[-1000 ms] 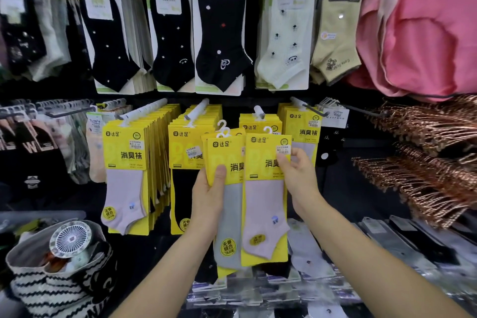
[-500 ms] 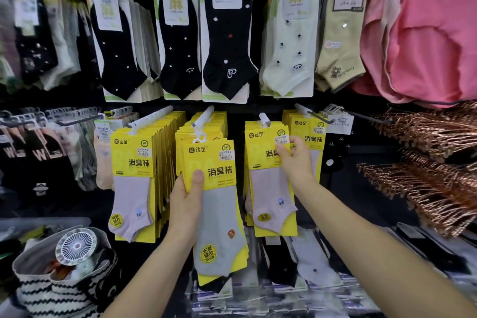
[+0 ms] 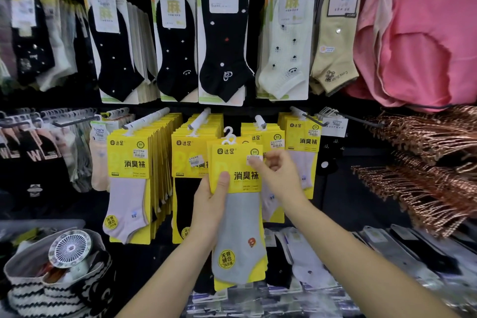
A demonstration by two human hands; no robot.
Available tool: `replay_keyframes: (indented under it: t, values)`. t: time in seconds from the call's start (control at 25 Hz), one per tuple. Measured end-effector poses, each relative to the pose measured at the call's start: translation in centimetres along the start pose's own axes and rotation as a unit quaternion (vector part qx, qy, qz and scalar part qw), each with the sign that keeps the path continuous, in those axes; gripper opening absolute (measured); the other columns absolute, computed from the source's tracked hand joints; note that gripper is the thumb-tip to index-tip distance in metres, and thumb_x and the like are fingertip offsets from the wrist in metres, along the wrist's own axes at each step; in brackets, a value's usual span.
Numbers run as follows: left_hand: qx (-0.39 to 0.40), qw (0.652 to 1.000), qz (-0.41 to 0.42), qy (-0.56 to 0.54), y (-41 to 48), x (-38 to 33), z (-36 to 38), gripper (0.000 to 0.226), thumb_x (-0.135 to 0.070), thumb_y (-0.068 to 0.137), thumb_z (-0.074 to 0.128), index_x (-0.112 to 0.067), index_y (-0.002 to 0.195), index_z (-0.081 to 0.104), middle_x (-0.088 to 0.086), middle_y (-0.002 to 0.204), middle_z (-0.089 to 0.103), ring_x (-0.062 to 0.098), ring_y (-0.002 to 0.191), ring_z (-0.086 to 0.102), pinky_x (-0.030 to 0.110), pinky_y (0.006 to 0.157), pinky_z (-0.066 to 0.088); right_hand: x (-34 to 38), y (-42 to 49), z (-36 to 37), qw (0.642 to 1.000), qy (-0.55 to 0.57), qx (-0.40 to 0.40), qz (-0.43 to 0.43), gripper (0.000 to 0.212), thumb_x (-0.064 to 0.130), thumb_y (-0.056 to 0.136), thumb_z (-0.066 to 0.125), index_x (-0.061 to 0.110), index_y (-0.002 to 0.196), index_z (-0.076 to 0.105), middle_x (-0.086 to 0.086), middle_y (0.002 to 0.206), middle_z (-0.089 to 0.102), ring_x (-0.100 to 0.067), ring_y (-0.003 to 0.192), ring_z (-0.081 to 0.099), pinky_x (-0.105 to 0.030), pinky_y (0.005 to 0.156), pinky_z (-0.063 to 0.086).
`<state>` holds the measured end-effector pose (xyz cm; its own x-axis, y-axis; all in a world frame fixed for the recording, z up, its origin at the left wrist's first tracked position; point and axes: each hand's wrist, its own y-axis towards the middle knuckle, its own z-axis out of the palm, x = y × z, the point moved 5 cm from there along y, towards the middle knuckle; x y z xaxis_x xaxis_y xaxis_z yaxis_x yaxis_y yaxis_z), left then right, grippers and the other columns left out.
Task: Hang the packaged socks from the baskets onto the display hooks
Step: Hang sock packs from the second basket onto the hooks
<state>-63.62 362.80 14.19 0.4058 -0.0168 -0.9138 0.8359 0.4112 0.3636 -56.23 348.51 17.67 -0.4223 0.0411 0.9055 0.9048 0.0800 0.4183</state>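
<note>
One grey sock pack [image 3: 240, 227] is held (left hand [image 3: 209, 204] grips side edge, right hand [image 3: 278, 175] pinches top corner).

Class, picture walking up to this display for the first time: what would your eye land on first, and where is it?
The sock pack at centre stands out first, gripped by the left hand with the right hand pinching its top corner. Behind it, rows of matching yellow packs hang on hooks, and pink cloth fills the upper right.
</note>
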Motion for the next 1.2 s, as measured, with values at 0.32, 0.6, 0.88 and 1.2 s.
replay_keyframes:
  t: [0.32, 0.6, 0.88, 1.2]
  values:
    - [0.01, 1.0, -0.026, 0.0, -0.5, 0.7, 1.4, 0.029, -0.039, 0.082, 0.063, -0.028, 0.108, 0.057, -0.008, 0.102, 0.07, 0.004, 0.088, 0.068, 0.02, 0.069, 0.052, 0.6, -0.7, -1.8, 0.998, 0.057, -0.01, 0.007, 0.018, 0.022, 0.081, 0.071, 0.022, 0.087, 0.055, 0.004, 0.086, 0.071, 0.001, 0.071, 0.067, -0.016, 0.058, 0.052]
    - [0.034, 0.996, -0.008, 0.083, 0.0, 1.4, 0.3, 0.02, -0.027, 0.085, 0.065, -0.038, 0.097, 0.053, -0.015, 0.1, 0.064, -0.002, 0.09, 0.063, 0.013, 0.066, 0.049, 4.1, 1.1, -2.2, 0.989, -0.081, 0.107, -0.059, 0.007, 0.014, 0.088, 0.062, 0.018, 0.083, 0.064, 0.009, 0.077, 0.06, -0.001, 0.071, 0.053, -0.004, 0.059, 0.043]
    - [0.053, 0.993, -0.016, 0.106, 0.3, 1.9, 0.4, 0.02, -0.025, 0.086, 0.064, -0.037, 0.098, 0.053, -0.015, 0.098, 0.064, -0.007, 0.082, 0.063, 0.008, 0.06, 0.048, 5.1, 1.8, -2.4, 0.963, -0.184, 0.191, -0.047, 0.014, 0.016, 0.089, 0.061, 0.018, 0.076, 0.063, 0.008, 0.075, 0.059, -0.005, 0.071, 0.052, -0.016, 0.067, 0.044]
    - [0.014, 0.996, -0.023, 0.082, 0.0, 1.9, -1.0, 0.018, -0.031, 0.094, 0.051, -0.03, 0.11, 0.058, -0.005, 0.111, 0.067, 0.012, 0.104, 0.063, 0.038, 0.09, 0.051, 5.0, 5.6, -4.7, 0.981, -0.19, 0.013, -0.034, 0.01, 0.018, 0.092, 0.057, 0.013, 0.086, 0.064, -0.001, 0.072, 0.056, -0.01, 0.063, 0.05, -0.022, 0.056, 0.042]
